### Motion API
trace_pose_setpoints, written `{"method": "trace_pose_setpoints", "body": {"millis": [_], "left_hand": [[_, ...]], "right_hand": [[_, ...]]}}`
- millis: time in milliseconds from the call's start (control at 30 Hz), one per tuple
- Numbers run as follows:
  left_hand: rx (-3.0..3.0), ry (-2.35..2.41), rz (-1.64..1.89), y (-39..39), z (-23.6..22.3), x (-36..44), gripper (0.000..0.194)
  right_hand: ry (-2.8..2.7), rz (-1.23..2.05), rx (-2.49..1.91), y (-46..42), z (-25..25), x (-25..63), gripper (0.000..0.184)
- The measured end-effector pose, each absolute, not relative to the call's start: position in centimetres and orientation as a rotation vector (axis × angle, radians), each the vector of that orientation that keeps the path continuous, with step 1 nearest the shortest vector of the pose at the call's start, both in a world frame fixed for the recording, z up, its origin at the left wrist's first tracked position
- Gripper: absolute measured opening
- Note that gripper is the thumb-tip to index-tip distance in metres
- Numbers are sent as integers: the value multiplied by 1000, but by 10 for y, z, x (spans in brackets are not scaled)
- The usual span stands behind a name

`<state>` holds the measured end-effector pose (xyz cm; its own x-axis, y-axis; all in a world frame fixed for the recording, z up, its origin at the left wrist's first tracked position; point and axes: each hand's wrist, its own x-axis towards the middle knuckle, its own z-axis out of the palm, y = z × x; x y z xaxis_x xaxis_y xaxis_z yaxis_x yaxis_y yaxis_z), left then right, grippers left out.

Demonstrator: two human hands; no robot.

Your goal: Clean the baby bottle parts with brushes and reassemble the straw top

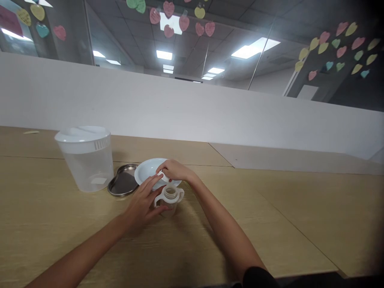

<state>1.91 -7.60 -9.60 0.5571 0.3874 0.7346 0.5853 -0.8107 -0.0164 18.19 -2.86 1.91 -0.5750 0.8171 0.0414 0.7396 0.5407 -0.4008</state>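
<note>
We work near the middle of the desk (270, 240), whose far side meets a white wall (192, 110) and whose near edge shows at the lower right. Our widest room lies to the right, where the desk runs on past a thin seam. On the left we have less: the bucket (87, 168) stands there, its lid (82, 135) on, with the tray (123, 184) between it and the plate (146, 170). The tray's right end comes close up to the plate's rim; we cannot tell whether they touch.

The bottle (171, 203) stands upright on our side of the plate, mouth open, a handle at each side. Our left grip (145, 202) holds its left side, thumb across the front, while the other fingers stretch toward the cap (164, 177). Our right grip (174, 171) reaches in from the right and pinches that cap just beyond the bottle's mouth, apart from it, over the plate's near part. Whether the cap touches the plate, we cannot tell.
</note>
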Motion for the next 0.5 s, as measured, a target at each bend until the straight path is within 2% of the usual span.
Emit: {"method": "trace_pose_setpoints", "body": {"millis": [500], "left_hand": [[-2588, -894, -1136, -78, -93, 20, 49]], "right_hand": [[-2484, 551, -1429, -33, 18, 177, 20]]}}
